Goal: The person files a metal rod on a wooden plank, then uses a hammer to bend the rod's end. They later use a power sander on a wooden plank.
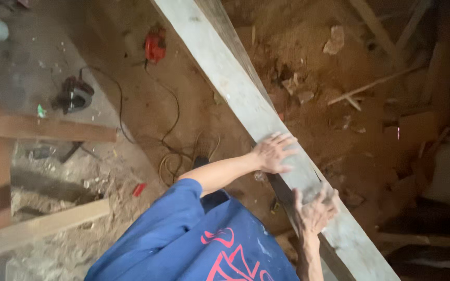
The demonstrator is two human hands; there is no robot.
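One long grey wooden plank ran diagonally from the upper middle of the view to the lower right, lying above a dirt floor strewn with sawdust and rubble. Paler timber beams crossed the left side, one level and one slanting lower down. A blue shirt sleeve with red markings filled the lower middle. Left hand lay flat on the plank's upper face, fingers spread, palm down, pressing rather than clasping. Right hand sat just below it at the plank's near edge, its grip closed around that edge with fingers curled over the top. A circular saw rested on the floor at the left, its dark cable looping toward the plank. A red power tool lay farther up. Pale stone chips lay scattered at upper right.
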